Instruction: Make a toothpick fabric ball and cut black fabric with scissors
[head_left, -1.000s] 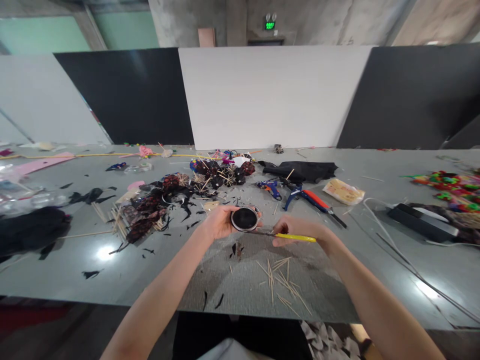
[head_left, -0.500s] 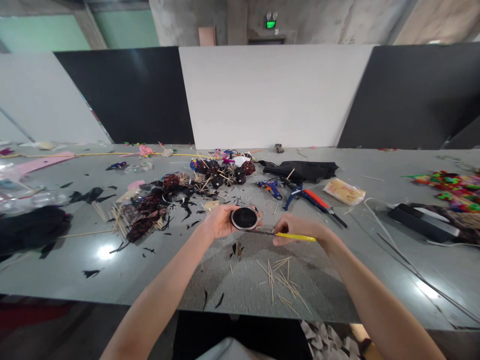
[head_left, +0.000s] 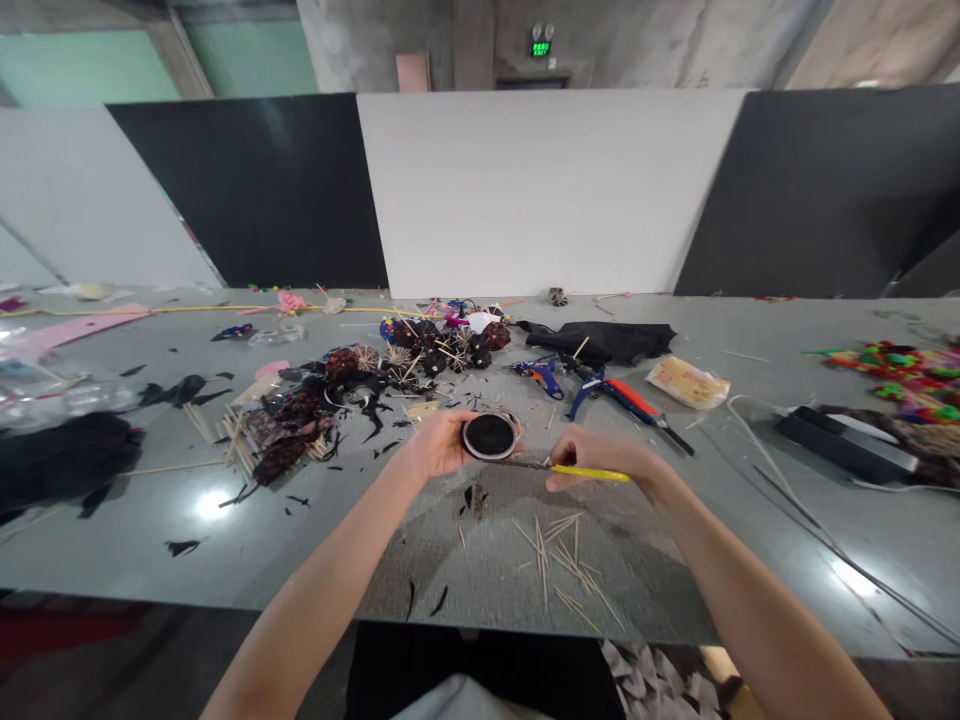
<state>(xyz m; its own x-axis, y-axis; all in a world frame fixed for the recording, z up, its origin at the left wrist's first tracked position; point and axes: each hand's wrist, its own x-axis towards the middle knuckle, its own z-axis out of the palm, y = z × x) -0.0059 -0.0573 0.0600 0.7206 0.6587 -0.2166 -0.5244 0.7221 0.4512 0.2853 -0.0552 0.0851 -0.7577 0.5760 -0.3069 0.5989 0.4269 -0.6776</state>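
Tbl [head_left: 247, 540] was before you. Round pc [head_left: 490, 436] was in yr L hand [head_left: 442, 445], tool [head_left: 604, 474] in yr R hand [head_left: 589, 450]. Loose sticks [head_left: 574, 565] lay nearer you; balls [head_left: 454, 350] behind, L; glue gun [head_left: 546, 378] behind, R, w/ packet [head_left: 688, 384] further R. Panels [head_left: 555, 200] stood at tbl's far side.

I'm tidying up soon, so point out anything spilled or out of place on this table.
Thin wooden sticks lie loosely criss-crossed near the front edge of the table, and black scraps are strewn about; both look scattered rather than gathered. No damage is clear.
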